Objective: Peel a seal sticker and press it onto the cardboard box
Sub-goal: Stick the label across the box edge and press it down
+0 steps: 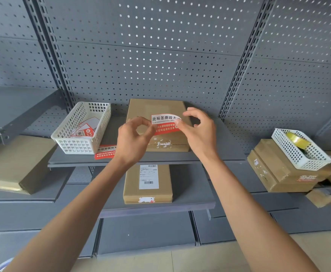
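**Sticker held level over the box, long axis left to right**

At the centre of the frame we held the seal sticker (pixel 165 124) between both hands, just in front of and above the cardboard box (pixel 156 108) lying flat on the upper shelf (pixel 209 156). Our left hand (pixel 135 138) pinched the sticker's left end, thumb and forefinger closed into a ring on it with the other fingers curled. Our right hand (pixel 198 128) pinched the right end between thumb and forefinger, the remaining fingers spread loosely open. Whether the backing was fully off we could not tell; the sticker bowed slightly between the two grips.

The relation that mattered was this: the sticker's long axis ran left to right, roughly parallel to the box's near edge, and the box lay directly beyond and below our fingers. Both hands were about equally near the box top. We judged the pressing not yet done, and that the next move called for lowering the strip onto the lid, perhaps near the torn white residue (pixel 163 144) at the front edge.

A white basket (pixel 78 142) of more stickers sat to the left.
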Demonstrator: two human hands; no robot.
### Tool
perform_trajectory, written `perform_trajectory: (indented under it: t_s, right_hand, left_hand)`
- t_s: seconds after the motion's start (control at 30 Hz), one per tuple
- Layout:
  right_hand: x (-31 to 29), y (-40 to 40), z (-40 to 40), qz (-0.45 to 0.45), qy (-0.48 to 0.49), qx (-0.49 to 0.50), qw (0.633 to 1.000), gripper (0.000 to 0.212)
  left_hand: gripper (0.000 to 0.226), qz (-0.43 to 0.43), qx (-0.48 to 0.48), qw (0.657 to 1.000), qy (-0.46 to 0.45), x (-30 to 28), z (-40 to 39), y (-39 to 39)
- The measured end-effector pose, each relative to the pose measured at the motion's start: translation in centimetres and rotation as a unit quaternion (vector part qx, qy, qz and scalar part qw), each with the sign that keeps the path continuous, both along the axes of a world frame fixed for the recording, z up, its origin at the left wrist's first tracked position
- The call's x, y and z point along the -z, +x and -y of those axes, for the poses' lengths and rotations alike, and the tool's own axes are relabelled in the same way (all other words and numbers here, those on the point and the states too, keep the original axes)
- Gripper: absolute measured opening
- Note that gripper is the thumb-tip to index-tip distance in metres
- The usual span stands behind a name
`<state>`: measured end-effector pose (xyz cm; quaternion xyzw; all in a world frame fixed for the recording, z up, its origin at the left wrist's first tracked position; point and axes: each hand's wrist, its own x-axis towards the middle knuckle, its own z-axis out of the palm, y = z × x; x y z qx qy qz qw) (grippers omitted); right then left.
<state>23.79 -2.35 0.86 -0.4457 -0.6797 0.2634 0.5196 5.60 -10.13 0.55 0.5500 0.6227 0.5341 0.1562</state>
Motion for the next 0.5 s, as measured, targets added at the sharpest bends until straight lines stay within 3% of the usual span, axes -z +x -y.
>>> perform_trajectory:
  t_s: [0.3,0.5]
  right_hand:
    - [-0.6,0.6,0.9,0.040,0.048,-0.023,0.998,0.008]
    - [0.2,0.4,1.6,0.025,0.043,-0.032,0.998,0.014]
  left_hand:
    - [0.018,0.004,0.011,1.000,-0.014,0.0,0.6,-0.8]
    - [0.020,0.033,0.020,0.999,-0.020,-0.5,1.4,-0.9]
